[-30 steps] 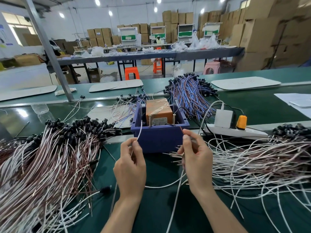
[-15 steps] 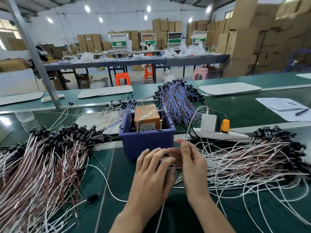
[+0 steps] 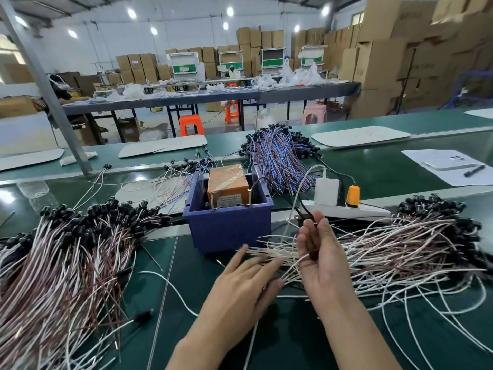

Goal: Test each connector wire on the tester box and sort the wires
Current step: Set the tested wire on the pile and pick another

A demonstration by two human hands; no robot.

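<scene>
now both hands sift the untested wire pile [image 3: 386, 252] right of the tester box [image 3: 226, 188]; left hand [image 3: 248, 279] fingers released and flat, right hand [image 3: 320, 252] fingers loosely curled around strands; next, probably single one out.

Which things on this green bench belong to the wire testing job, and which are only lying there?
Job:
- orange tester box in blue plastic bin
- right pile of white-and-brown wires
- left pile of similar wires
- left hand, right hand

Lying about:
- white paper sheets
- black pen
- blue-and-brown wire bundle, perhaps another batch
</scene>
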